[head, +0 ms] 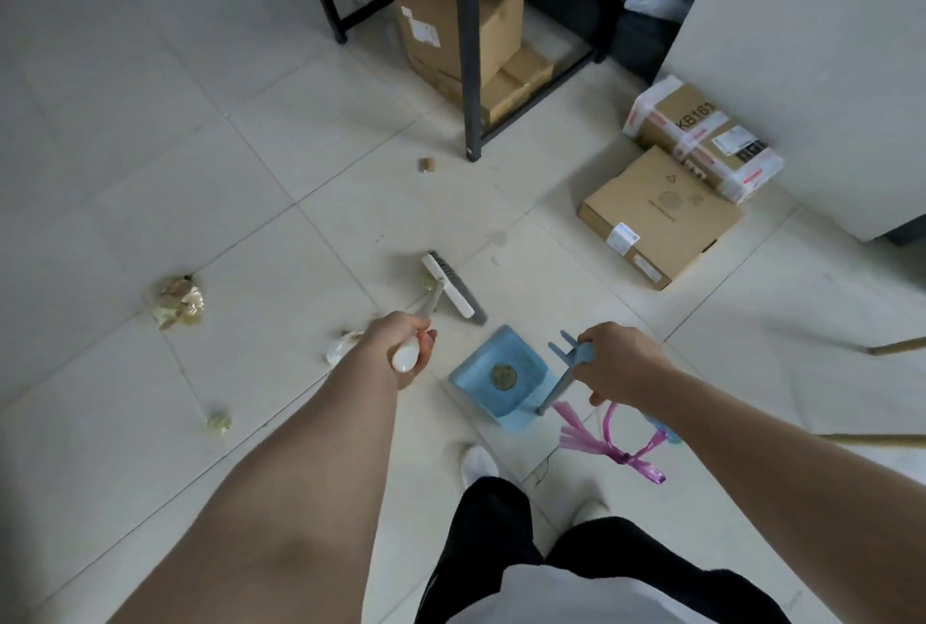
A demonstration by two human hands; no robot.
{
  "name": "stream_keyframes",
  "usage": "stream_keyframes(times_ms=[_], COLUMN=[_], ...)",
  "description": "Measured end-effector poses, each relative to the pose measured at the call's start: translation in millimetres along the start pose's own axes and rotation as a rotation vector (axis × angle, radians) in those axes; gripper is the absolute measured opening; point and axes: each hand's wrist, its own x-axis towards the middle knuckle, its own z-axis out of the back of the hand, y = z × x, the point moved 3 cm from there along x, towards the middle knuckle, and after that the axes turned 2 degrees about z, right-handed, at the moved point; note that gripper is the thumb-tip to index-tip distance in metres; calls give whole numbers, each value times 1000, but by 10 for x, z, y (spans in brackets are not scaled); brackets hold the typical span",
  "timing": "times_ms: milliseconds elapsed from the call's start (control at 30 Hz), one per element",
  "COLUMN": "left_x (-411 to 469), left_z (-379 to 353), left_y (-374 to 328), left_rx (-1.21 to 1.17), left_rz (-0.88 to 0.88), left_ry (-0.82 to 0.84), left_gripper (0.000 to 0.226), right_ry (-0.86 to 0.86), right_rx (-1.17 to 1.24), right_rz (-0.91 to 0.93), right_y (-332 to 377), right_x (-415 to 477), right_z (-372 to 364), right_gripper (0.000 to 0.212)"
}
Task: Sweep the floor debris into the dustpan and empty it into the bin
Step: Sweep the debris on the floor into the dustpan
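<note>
Pale tiled floor (250,172), with broom and dustpan both in hand.
The left grip (408,348) curls tight round the broom (453,287) handle, with the bristles just beyond the dustpan (501,353), apparently placed to drag scraps in. The right grip (619,363) wraps the dustpan's upright handle, holding the pan flat on the floor; one clump (502,375) lies inside. Crumpled wrappers (178,300) lie well left of the dustpan. No bin shows.

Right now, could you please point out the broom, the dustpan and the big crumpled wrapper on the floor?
broom (449,286): head view, on its white head block.
dustpan (475,372): head view, on the bare blue tray floor.
crumpled wrapper (178,305): head view, on its middle.
</note>
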Motion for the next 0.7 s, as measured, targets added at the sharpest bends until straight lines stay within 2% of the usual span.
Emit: stream_keyframes(times_ms=[333, 567, 700], left_x=[-225, -279, -220], left_z=[583, 364, -1], left_y=[-313, -554, -868], left_rx=[-92, -156, -273], left_rz=[-1, -76, -79], left_ry=[-121, -254, -220], left_gripper=[9, 12, 12], right_ry=[14, 37, 22], right_rx=[-86, -126, -133], right_rz=[171, 236, 266], right_y=[577, 585, 551], right_x=[488, 923, 1183], right_z=[243, 740, 1116], right_gripper=[16, 18, 17])
